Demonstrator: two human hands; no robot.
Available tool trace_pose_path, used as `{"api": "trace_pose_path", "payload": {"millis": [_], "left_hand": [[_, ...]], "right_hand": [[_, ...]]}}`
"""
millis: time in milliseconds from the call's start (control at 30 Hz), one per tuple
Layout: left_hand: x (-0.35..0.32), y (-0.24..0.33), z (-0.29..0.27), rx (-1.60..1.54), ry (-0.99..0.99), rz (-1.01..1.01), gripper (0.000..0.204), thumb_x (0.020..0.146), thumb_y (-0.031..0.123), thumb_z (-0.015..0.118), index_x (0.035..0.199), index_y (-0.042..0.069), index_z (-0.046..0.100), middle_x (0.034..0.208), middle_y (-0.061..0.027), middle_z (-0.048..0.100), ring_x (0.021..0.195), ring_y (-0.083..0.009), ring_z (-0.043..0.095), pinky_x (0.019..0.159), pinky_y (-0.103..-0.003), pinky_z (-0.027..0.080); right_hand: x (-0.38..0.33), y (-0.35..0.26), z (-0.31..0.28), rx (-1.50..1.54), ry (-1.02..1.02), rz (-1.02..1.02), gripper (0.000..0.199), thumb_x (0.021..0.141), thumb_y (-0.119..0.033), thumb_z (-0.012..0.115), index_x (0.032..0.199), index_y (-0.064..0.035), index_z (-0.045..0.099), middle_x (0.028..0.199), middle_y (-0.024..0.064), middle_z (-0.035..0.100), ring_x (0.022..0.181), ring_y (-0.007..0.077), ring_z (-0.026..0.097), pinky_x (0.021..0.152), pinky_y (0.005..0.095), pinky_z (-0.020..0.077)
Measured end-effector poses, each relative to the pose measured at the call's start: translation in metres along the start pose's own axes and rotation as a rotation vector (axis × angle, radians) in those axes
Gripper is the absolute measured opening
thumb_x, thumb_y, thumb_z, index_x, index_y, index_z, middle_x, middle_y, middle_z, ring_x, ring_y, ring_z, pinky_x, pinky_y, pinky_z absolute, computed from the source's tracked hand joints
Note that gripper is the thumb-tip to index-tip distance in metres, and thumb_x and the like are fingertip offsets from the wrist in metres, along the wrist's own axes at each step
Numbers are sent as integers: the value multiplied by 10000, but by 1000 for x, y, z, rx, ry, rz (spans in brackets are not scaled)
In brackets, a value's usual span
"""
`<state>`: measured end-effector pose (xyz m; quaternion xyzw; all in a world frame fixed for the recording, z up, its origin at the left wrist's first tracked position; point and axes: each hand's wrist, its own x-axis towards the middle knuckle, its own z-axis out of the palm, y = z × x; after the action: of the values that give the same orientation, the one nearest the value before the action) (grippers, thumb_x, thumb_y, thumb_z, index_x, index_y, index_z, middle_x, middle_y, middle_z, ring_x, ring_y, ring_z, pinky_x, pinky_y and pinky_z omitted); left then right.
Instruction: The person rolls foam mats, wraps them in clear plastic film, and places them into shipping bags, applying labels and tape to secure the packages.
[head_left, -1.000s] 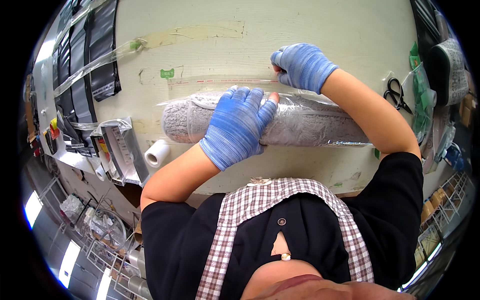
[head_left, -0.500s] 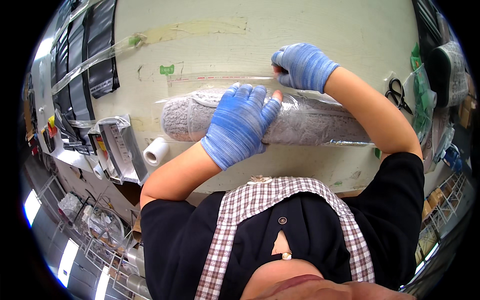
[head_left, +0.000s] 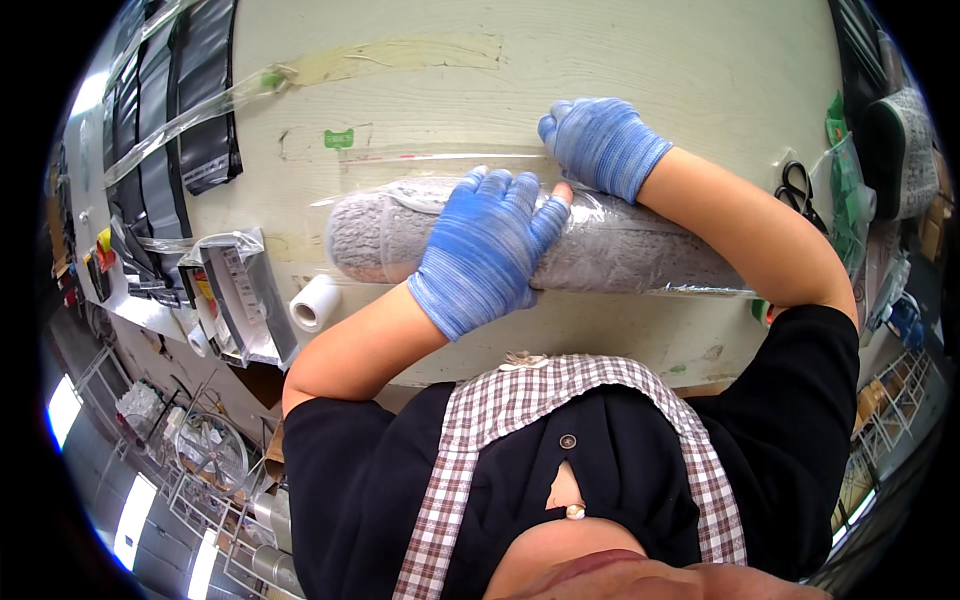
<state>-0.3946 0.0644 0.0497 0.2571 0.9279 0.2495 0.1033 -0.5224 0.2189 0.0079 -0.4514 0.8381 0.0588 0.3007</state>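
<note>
Both gloved hands press a rolled grey mat [head_left: 620,255] in its clear plastic bag [head_left: 440,165]. Left hand [head_left: 485,250] lies flat on top, right hand [head_left: 600,145] grips the bag edge. Roll looks mostly bagged; left end open, unsealed.

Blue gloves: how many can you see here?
2. The left hand lies gloved on the rolled grey towel in clear plastic; the right hand is gloved at the roll's far edge. No spare gloves show.

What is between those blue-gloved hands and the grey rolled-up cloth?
Only a clear plastic wrap around the grey roll. The left hand lies flat on top of it; the right hand presses at its far side. Nothing else visible intervenes.
</note>
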Motion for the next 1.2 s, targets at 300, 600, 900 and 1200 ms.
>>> {"api": "trace_pose_path", "payload": {"millis": [300, 600, 900, 1200], "left_hand": [[0, -1, 1, -17, -2, -5, 891, 492, 258, 862, 1281, 17, 525, 1023, -145, 567, 921, -318, 567, 833, -449, 457], [0, 0, -1, -16, -6, -4, 899, 485, 250, 861, 1285, 15, 525, 1027, -148, 569, 927, -317, 569, 836, -449, 455], [0, -2, 2, -16, 23, -1, 927, 474, 252, 870, 1302, 19, 523, 1046, -148, 576, 939, -320, 570, 849, -450, 456], [-1, -1, 0, 1, -7, -21, 918, 483, 265, 875, 1300, 32, 527, 1047, -146, 574, 944, -313, 570, 855, -448, 457]], "right_hand": [[-5, 10, -8, 137, -11, -24, 149, 808, -224, 703, 917, -131, 664, 930, 54, 652, 880, 256, 665, 755, 367, 557], [6, 14, 2, 161, 51, 13, 141, 817, -218, 688, 906, -114, 656, 901, 74, 654, 833, 269, 669, 744, 387, 551], [-3, 5, -6, 73, 66, -48, 297, 819, -368, 725, 928, -101, 654, 908, 83, 639, 841, 261, 673, 751, 374, 565], [3, 1, -8, 50, 30, -23, 299, 826, -363, 717, 931, -90, 656, 912, 87, 636, 842, 237, 674, 718, 365, 575]]}}
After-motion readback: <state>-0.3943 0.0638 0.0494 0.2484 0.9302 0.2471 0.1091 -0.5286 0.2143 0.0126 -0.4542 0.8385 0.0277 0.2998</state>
